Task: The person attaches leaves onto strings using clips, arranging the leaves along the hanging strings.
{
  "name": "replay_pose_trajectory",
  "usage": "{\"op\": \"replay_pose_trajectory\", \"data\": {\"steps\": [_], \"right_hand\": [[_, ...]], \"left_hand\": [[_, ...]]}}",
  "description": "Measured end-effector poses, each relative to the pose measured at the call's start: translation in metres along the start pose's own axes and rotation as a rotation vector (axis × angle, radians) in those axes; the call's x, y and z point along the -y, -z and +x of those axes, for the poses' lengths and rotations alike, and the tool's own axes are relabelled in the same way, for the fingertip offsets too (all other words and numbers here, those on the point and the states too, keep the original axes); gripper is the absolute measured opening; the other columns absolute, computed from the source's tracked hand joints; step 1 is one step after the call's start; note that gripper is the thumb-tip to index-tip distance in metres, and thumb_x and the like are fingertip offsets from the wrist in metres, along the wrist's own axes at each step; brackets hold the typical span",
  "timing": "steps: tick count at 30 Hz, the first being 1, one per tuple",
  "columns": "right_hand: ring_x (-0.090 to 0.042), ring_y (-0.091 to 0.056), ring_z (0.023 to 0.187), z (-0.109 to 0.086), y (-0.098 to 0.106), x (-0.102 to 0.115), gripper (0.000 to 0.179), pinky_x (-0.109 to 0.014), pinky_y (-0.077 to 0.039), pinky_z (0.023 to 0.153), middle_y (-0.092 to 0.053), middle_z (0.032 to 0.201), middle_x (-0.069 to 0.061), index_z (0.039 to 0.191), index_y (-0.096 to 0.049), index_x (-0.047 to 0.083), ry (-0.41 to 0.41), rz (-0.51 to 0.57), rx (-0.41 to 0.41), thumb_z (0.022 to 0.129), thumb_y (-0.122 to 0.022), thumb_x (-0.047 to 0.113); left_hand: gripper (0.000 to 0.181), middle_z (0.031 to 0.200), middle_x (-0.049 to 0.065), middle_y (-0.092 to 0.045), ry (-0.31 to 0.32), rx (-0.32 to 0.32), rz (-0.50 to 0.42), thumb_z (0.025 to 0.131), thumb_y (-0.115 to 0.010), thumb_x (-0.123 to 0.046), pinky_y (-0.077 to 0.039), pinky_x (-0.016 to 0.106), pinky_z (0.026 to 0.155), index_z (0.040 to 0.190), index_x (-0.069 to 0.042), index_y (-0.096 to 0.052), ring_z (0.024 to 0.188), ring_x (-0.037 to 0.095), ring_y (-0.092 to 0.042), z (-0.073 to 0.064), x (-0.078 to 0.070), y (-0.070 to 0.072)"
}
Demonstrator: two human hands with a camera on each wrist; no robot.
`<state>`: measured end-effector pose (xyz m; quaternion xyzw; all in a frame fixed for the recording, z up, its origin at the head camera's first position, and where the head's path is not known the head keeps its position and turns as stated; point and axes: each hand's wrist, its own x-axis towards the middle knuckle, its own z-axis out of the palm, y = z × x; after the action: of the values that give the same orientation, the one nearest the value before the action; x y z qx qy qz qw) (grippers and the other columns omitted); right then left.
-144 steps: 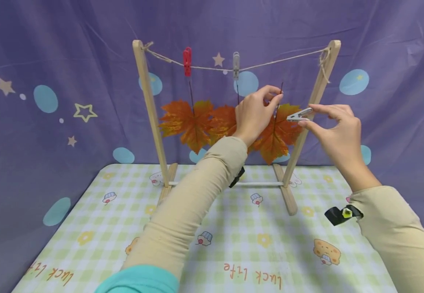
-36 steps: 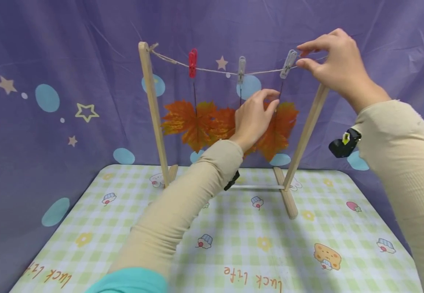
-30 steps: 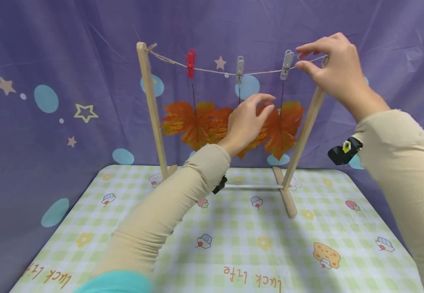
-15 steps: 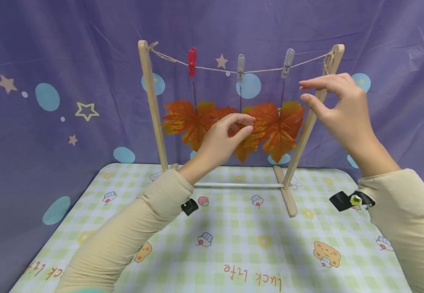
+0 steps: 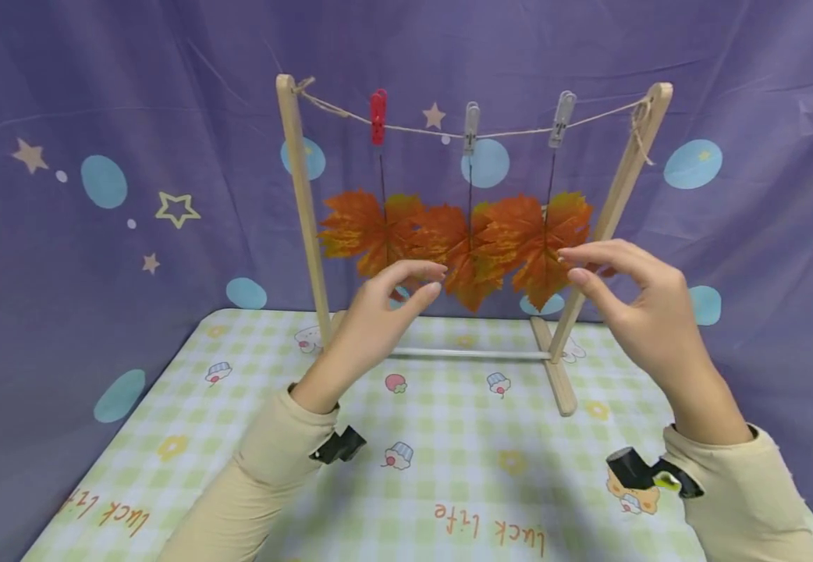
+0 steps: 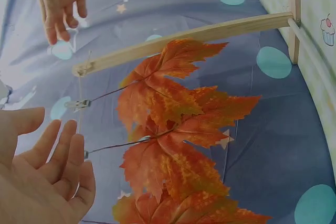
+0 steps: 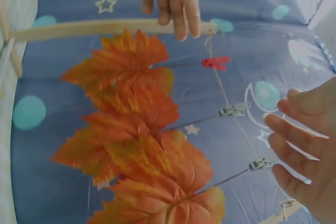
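Leaves: three orange maple leaves (image 5: pixel 459 242), lobed and veined with yellow-green tinges, hang side by side by thin dark stems, their edges overlapping, in the middle of the rack at the far end of the table.
Pegs: a red plastic clothespin (image 5: pixel 378 117) holds the left stem; a clear clothespin (image 5: pixel 471 128) holds the middle one, and another clear clothespin (image 5: pixel 562 119) holds the right one.
String: rough twine (image 5: pixel 519 131) sags slightly between the two post tops and is knotted at each.
Rack: a pale wooden frame (image 5: pixel 303 203) with two slanting posts, flat feet and a thin white crossbar low down.
Left hand: the left hand (image 5: pixel 378 312) hovers just in front of the lower left leaves, fingers loosely extended, thumb and forefinger apart, holding nothing.
Right hand: the right hand (image 5: pixel 634 308) hovers near the right leaf and right post, fingers relaxed and spread, empty.
Sleeves: beige ribbed sleeves (image 5: pixel 750 499) cover both forearms, each with a black strap at the wrist.
Table: a green-and-white checked cloth (image 5: pixel 449 476) printed with cupcakes, flowers and lettering.
Backdrop: a wrinkled purple fabric (image 5: pixel 133 117) with stars and blue ovals.
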<state>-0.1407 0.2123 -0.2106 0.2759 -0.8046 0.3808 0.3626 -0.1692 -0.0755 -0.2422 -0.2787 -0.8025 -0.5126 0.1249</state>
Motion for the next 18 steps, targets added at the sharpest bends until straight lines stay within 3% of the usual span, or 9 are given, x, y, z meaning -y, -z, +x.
{"op": "replay_pose_trajectory", "data": {"steps": [4, 10, 18], "right_hand": [[-0.004, -0.058, 0.090, -0.020, -0.007, 0.002, 0.033, -0.019, -0.041, 0.082, -0.070, 0.103, 0.004, 0.111, -0.075, 0.003, 0.016, 0.024, 0.000, 0.083, -0.070, -0.014], [-0.004, -0.058, 0.091, -0.054, -0.023, -0.004, 0.036, -0.019, -0.041, 0.083, -0.071, 0.102, -0.002, 0.109, -0.074, 0.000, 0.003, 0.061, -0.056, 0.078, -0.071, -0.019], [-0.002, -0.058, 0.093, -0.086, -0.038, -0.015, 0.033, -0.019, -0.041, 0.084, -0.072, 0.103, -0.004, 0.108, -0.074, 0.000, -0.083, 0.063, -0.101, 0.080, -0.070, -0.016]], "left_hand": [[0.028, 0.118, -0.010, -0.063, 0.001, -0.020, 0.094, 0.102, -0.057, -0.033, -0.044, 0.040, 0.090, 0.127, -0.022, -0.065, 0.106, 0.009, -0.054, -0.018, 0.006, -0.006], [0.026, 0.121, -0.008, -0.063, 0.006, -0.089, 0.266, 0.101, -0.060, -0.029, -0.049, 0.039, 0.081, 0.126, -0.022, -0.066, 0.108, 0.012, -0.056, -0.042, 0.026, -0.021], [0.024, 0.121, -0.008, -0.064, 0.000, -0.172, 0.337, 0.098, -0.065, -0.022, -0.049, 0.037, 0.083, 0.122, -0.022, -0.068, 0.105, 0.013, -0.059, -0.070, 0.042, -0.026]]}}
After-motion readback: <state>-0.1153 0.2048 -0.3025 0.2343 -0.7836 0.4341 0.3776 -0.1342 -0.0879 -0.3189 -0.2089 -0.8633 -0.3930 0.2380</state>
